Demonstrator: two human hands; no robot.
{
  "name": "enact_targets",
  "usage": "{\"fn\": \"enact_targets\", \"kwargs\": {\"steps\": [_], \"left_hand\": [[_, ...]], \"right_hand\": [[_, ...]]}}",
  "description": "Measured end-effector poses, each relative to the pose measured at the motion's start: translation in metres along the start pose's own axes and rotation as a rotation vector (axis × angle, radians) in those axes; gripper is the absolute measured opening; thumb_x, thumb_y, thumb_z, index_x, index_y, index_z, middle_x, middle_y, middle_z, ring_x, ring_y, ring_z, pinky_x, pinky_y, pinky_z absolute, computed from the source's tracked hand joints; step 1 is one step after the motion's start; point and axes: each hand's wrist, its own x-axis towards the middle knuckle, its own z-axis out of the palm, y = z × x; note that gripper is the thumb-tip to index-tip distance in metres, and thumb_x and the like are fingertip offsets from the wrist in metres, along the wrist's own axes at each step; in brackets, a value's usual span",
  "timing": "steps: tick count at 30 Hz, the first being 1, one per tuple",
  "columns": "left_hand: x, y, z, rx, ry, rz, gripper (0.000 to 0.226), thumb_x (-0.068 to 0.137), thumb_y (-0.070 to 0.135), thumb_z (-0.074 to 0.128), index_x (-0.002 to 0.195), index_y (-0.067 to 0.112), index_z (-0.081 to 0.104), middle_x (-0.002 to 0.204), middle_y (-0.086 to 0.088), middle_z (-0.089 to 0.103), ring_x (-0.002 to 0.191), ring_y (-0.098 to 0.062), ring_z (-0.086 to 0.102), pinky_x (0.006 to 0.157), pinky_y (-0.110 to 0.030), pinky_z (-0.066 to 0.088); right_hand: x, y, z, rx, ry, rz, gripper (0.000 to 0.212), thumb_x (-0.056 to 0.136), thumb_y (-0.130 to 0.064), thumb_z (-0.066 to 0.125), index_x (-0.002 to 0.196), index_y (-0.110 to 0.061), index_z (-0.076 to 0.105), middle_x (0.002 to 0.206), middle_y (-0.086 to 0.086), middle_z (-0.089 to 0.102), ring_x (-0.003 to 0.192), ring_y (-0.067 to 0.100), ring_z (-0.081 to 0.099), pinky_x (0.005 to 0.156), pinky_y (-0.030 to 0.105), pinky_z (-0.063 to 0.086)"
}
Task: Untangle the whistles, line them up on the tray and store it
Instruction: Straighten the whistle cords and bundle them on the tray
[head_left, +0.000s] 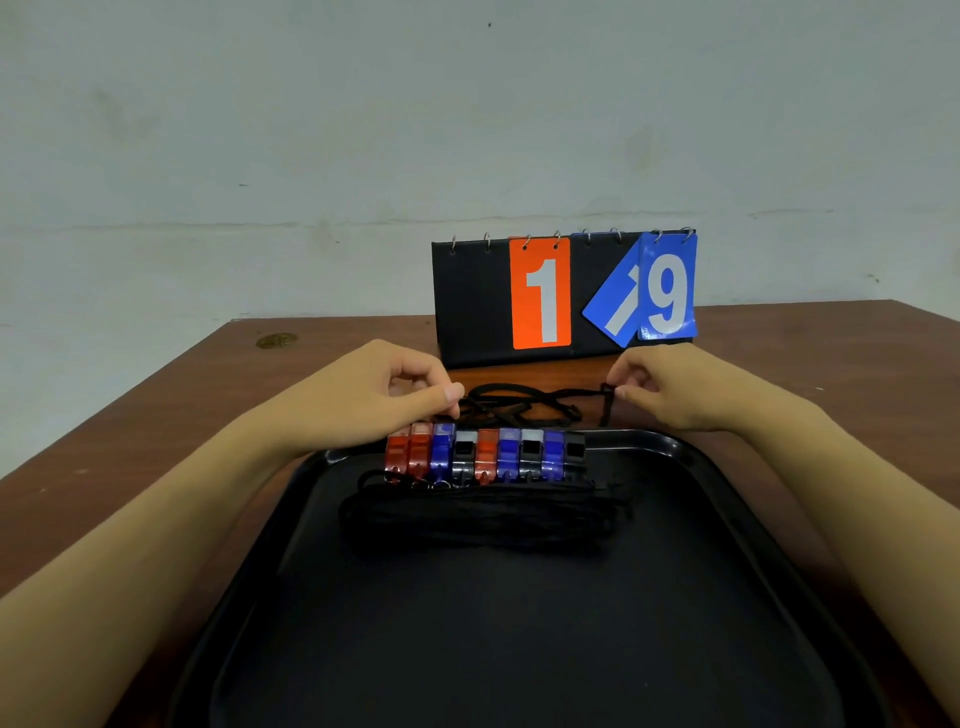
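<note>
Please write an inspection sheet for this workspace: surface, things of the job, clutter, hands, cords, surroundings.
Surface: brown wooden table.
Job's things: black tray holds nine whistles in one row, red, blue and black; their cords lie bundled in front.
Clutter: flip scoreboard beyond the tray; small round mark far left.
Hands: left hand and right hand each have a pinching grip on the loose cord.
Cords: loose black cord tangled on the table between tray and scoreboard.
Surroundings: pale bare wall.
</note>
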Motion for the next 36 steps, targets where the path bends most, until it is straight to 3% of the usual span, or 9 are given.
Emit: {"fn": "enact_targets", "kwargs": {"steps": [5,7,10,14,18,21,26,33,36], "left_hand": [[0.002,0.000,0.003,-0.019,0.061,0.028,0.025,0.101,0.040,0.058,0.093,0.026,0.077,0.095,0.003,0.078,0.092,-0.007,0.072,0.085,-0.021,0.050],[0.003,0.000,0.004,-0.019,0.069,0.045,0.023,0.102,0.039,0.057,0.095,0.028,0.076,0.097,0.004,0.077,0.095,-0.006,0.072,0.085,-0.015,0.048],[0.010,0.002,0.007,-0.017,0.076,0.061,0.018,0.103,0.036,0.059,0.098,0.031,0.075,0.092,0.004,0.076,0.091,-0.006,0.071,0.083,-0.011,0.048],[0.039,0.011,0.008,0.124,0.053,0.079,0.020,0.102,0.039,0.058,0.117,0.031,0.070,0.083,0.004,0.070,0.086,-0.010,0.070,0.094,-0.031,0.056],[0.059,0.018,0.013,0.192,0.011,0.123,0.033,0.100,0.045,0.061,0.129,0.030,0.064,0.073,0.009,0.060,0.067,-0.003,0.061,0.078,-0.027,0.053],[0.061,0.013,0.024,0.221,0.035,0.156,0.032,0.097,0.047,0.065,0.124,0.030,0.066,0.064,0.009,0.051,0.058,-0.002,0.051,0.073,-0.031,0.051],[0.054,0.002,0.024,0.273,0.159,0.170,0.011,0.098,0.039,0.065,0.094,0.030,0.068,0.053,0.010,0.048,0.052,-0.005,0.049,0.062,-0.023,0.044],[0.051,-0.018,0.005,0.375,0.379,0.059,0.011,0.102,0.035,0.058,0.095,0.028,0.064,0.060,0.006,0.063,0.060,-0.010,0.061,0.070,-0.044,0.058],[0.051,-0.026,-0.005,0.344,0.453,-0.027,0.013,0.103,0.032,0.057,0.100,0.022,0.065,0.064,0.007,0.071,0.054,0.001,0.060,0.060,-0.025,0.046]], "right_hand": [[-0.003,-0.015,-0.009,-0.021,0.127,-0.066,0.036,0.106,-0.026,0.048,0.140,-0.014,0.057,0.123,0.007,0.066,0.114,0.023,0.058,0.093,0.028,0.043],[-0.004,-0.020,-0.009,-0.024,0.142,-0.090,0.034,0.107,-0.026,0.046,0.135,-0.015,0.061,0.123,0.009,0.063,0.115,0.024,0.058,0.096,0.031,0.044],[-0.005,-0.022,-0.006,-0.003,0.159,-0.121,0.028,0.106,-0.029,0.047,0.122,-0.020,0.068,0.109,0.004,0.061,0.103,0.020,0.059,0.084,0.027,0.045],[-0.004,-0.027,-0.005,0.152,0.303,-0.162,0.016,0.103,-0.029,0.055,0.111,-0.021,0.068,0.104,-0.002,0.065,0.094,0.013,0.059,0.081,0.022,0.047],[-0.008,-0.041,-0.001,0.284,0.445,-0.199,0.013,0.100,-0.031,0.060,0.107,-0.024,0.069,0.097,-0.008,0.071,0.087,0.009,0.064,0.079,0.020,0.051],[-0.011,-0.049,-0.001,0.379,0.480,-0.224,0.015,0.100,-0.025,0.060,0.109,-0.025,0.072,0.095,-0.012,0.073,0.091,0.005,0.065,0.079,0.013,0.050],[-0.018,-0.059,-0.005,0.454,0.480,-0.303,0.016,0.102,-0.024,0.059,0.110,-0.028,0.072,0.094,-0.016,0.072,0.080,-0.005,0.062,0.073,0.009,0.046],[-0.018,-0.056,-0.003,0.444,0.467,-0.299,0.013,0.104,-0.024,0.054,0.107,-0.025,0.066,0.087,-0.015,0.066,0.080,-0.006,0.060,0.074,0.007,0.044],[-0.018,-0.052,-0.006,0.457,0.498,-0.273,0.014,0.105,-0.024,0.051,0.107,-0.026,0.065,0.085,-0.017,0.064,0.081,-0.007,0.060,0.074,0.005,0.043]]}}
